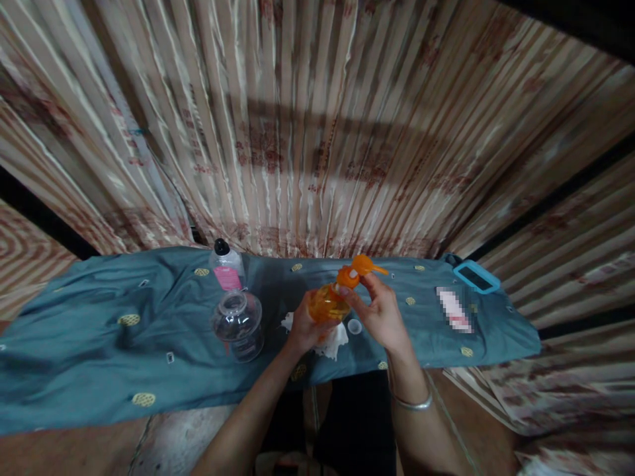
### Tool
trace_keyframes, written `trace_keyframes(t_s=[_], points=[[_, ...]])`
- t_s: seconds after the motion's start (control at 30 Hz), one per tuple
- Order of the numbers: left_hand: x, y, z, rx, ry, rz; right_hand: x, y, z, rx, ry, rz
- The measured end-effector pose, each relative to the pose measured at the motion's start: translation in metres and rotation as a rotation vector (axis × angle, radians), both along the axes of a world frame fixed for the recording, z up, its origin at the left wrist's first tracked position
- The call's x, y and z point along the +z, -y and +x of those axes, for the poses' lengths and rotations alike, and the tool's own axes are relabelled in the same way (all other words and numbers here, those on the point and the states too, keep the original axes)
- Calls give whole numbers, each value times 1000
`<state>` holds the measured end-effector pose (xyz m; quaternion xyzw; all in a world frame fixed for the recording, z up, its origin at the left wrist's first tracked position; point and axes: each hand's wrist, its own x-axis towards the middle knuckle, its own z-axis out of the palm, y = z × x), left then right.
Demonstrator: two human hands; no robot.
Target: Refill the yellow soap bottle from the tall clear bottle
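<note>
My left hand (308, 325) is wrapped round a clear bottle of orange liquid (327, 304), which leans to the right above the table. At its neck, my right hand (378, 309) grips the orange pump top (351, 275) with thumb and fingers. The pump head sits at the upper end and its spout points right. Whether the pump is screwed on or loose I cannot tell. Below the hands lies a crumpled white tissue (333, 342), partly hidden by the left hand. Beside it is a small round translucent cap (354, 326).
On the left stand a clear plastic container with a domed lid (238, 327) and a clear bottle with a black cap and pink label (228, 268). A blue-framed object (476, 277) and a blurred-out item (454, 309) lie right on the teal cloth (99, 344). Striped curtains (297, 132) hang behind.
</note>
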<state>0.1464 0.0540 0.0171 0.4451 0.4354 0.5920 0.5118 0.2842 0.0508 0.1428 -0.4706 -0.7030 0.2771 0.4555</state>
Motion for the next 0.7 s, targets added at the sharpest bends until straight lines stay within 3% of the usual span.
trace_keyframes(t_s=[0.17,0.37,0.53,0.7], points=[[-2,-1,2,-14,61,23,11,1,5,21,-143,39],[9,2,1,-12,78,-15,29,10,4,-81,22,150],[9,3,1,-33,87,-17,36,12,0,-115,63,188],[8,3,1,-33,61,1,35,6,-1,-1,-113,141]])
